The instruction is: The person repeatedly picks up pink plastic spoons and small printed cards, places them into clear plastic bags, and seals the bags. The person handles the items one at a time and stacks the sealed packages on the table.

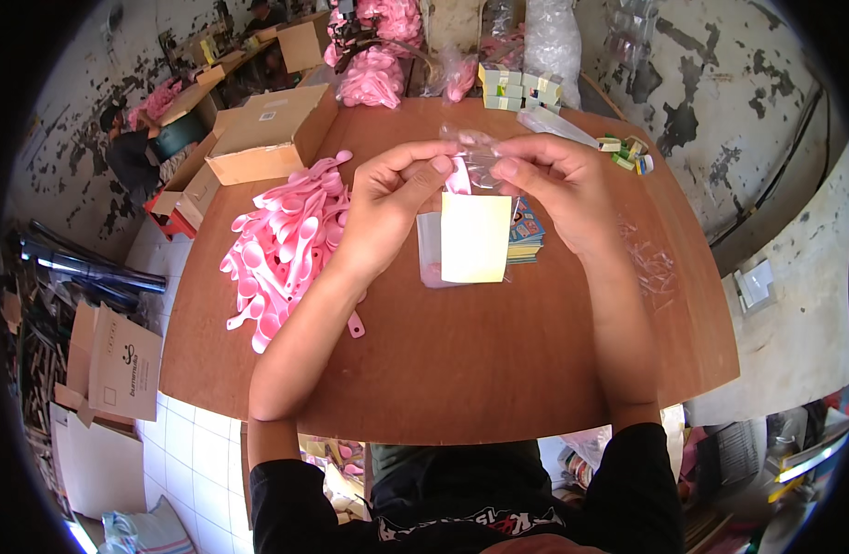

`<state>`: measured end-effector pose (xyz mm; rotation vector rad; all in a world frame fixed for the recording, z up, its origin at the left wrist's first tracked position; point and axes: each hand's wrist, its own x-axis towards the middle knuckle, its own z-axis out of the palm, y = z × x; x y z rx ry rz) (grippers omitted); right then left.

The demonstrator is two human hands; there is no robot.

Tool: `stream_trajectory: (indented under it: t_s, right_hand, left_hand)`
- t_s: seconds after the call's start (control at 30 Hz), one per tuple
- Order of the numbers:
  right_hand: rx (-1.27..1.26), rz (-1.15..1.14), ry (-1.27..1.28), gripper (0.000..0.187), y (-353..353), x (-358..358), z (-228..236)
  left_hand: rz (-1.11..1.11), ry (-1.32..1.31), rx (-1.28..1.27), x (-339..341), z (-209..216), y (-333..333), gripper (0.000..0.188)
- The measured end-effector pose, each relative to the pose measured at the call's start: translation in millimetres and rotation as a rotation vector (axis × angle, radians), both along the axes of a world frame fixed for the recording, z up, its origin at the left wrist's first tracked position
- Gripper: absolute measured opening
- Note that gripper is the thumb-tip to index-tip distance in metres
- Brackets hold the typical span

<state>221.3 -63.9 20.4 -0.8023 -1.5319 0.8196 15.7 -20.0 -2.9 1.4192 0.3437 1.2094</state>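
Note:
My left hand (395,189) and my right hand (561,183) are raised over the middle of the table, fingers pinched on a clear plastic bag (481,155). Between them a pink plastic piece, perhaps a spoon handle (458,177), shows close to my left fingertips. A blank pale yellow card (475,240) hangs just below; how it joins the bag is unclear. Partly hidden behind the card are a stack of printed blue cards (528,233) and a translucent plastic holder or sleeve (430,249). A heap of pink measuring spoons (286,242) lies beside my left forearm.
Thin clear plastic bits (648,263) lie right of my right forearm. Farther back are a cardboard box (272,129), banded card bundles (519,88), small green-and-yellow pieces (627,152) and bagged pink items (373,76). Another person (138,152) sits at the far left.

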Motion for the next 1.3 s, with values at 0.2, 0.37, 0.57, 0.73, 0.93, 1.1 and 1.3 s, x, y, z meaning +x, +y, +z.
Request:
stream_trajectory:
  t_s: [0.2, 0.37, 0.57, 0.73, 0.93, 1.1, 1.3]
  right_hand:
    - [0.098, 0.062, -0.106, 0.011, -3.9, 9.4, 5.3]
    - [0.156, 0.077, -0.219, 0.022, -3.7, 13.5, 7.0]
    - [0.115, 0.223, -0.086, 0.019, -7.2, 12.8, 8.3]
    - [0.071, 0.167, -0.117, 0.018, -10.7, 4.7, 6.6]
    - [0.230, 0.230, -0.233, 0.032, -13.1, 10.3, 8.5]
    - [0.238, -0.221, -0.272, 0.023, 6.2, 46.4, 12.5]
    - [0.075, -0.285, -0.603, 0.019, 118.5, 93.0, -63.3]
  left_hand:
    - [0.019, 0.043, 0.120, -6.0, 3.0, -2.3, 0.018]
    - [-0.017, 0.055, 0.153, -9.1, 3.5, -3.4, 0.018]
    - [-0.099, -0.036, 0.085, -11.7, 1.7, 0.1, 0.010]
    - [-0.001, 0.098, 0.251, -4.5, 3.1, -5.6, 0.019]
    - [0.100, 0.207, 0.284, -30.7, 21.8, -33.8, 0.036]
    - [-0.027, 0.756, 0.421, -95.8, 19.9, -133.9, 0.030]
    - [-0.554, 0.950, 0.232, -148.4, -56.3, -197.0, 0.029]
